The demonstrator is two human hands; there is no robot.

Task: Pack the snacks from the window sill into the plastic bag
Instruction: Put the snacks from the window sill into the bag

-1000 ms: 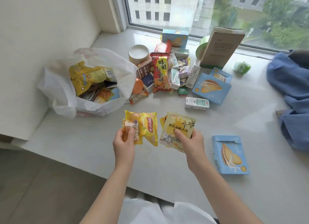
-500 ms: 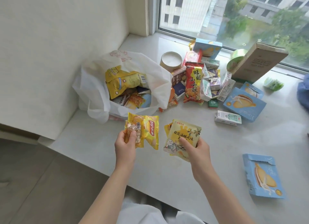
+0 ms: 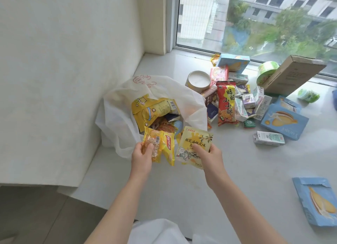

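A white plastic bag stands open on the sill's left end, with a yellow popcorn bag and other snacks inside. My left hand grips two small packets together just over the bag's near rim: a clear orange snack bar and a yellow chip packet. My right hand pinches a pale yellow snack pouch beside them. A pile of snacks lies right of the bag, fronted by a tall red packet.
A round tin, blue biscuit boxes, a milk carton, a cardboard box and a green bowl sit by the window. Another blue box lies near right. The wall bounds the left side.
Both hands have carried their packets forward and left, from the open sill to the bag's near rim. The grips have not changed.
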